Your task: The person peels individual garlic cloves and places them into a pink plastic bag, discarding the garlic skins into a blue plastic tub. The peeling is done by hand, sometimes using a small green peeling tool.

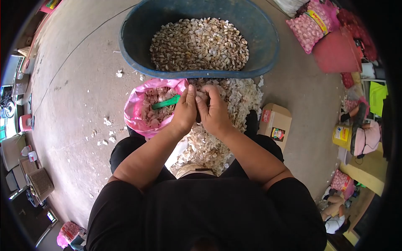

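Observation:
My left hand (184,109) and my right hand (215,110) meet in front of me, just below the rim of a large blue tub (201,74). Both hands close on a small pale piece, perhaps garlic (202,96), between the thumbs and fingers. The tub holds many garlic cloves (200,45). Beside my left hand stands an open pink bag (133,109) of papery bits, with a green-handled tool (166,102) lying in it. Peeled skins (205,142) are heaped beneath my hands and between my legs.
A cardboard box (275,124) lies right of my knee. Pink mesh sacks (307,29) and a red container (337,51) are at the upper right. A yellow bucket (342,136) and other people (333,209) are at the far right. A basket (40,185) stands far left.

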Demonstrator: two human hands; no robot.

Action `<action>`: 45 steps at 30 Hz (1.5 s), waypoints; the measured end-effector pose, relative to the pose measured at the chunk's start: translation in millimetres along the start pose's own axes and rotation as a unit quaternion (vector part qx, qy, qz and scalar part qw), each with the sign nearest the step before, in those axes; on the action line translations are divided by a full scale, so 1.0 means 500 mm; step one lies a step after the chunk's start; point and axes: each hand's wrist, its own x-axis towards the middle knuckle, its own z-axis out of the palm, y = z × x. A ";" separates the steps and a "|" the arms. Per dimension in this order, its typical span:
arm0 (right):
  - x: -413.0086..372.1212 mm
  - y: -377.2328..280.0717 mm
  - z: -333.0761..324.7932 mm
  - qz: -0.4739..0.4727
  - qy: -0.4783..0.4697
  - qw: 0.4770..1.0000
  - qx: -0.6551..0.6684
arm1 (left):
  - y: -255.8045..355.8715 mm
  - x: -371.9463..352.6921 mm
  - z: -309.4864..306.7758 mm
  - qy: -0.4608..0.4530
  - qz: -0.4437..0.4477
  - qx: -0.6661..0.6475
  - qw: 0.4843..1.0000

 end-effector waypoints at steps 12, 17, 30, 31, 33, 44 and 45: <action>0.011 -0.015 -0.020 0.012 -0.051 0.996 -0.072 | 0.034 -0.023 0.025 -0.011 0.007 0.014 1.000; 0.012 -0.009 -0.019 0.006 -0.028 0.999 -0.020 | -0.001 -0.015 0.031 -0.004 0.092 -0.065 0.994; 0.045 0.013 -0.071 0.354 -0.137 0.845 0.375 | 0.079 -0.006 -0.005 -0.099 -0.163 -0.042 0.981; 0.046 0.014 -0.077 0.351 -0.161 0.845 0.369 | 0.084 -0.008 -0.004 -0.112 -0.180 -0.047 0.976; 0.049 0.018 -0.085 0.343 -0.207 0.844 0.357 | 0.068 -0.006 -0.008 -0.122 -0.097 0.052 0.986; 0.079 0.062 -0.113 0.381 -0.218 0.849 0.294 | 0.069 -0.006 -0.022 -0.075 -0.162 -0.007 0.984; 0.080 0.065 -0.112 0.364 -0.181 0.855 0.321 | 0.061 0.002 -0.031 -0.103 -0.174 -0.034 0.979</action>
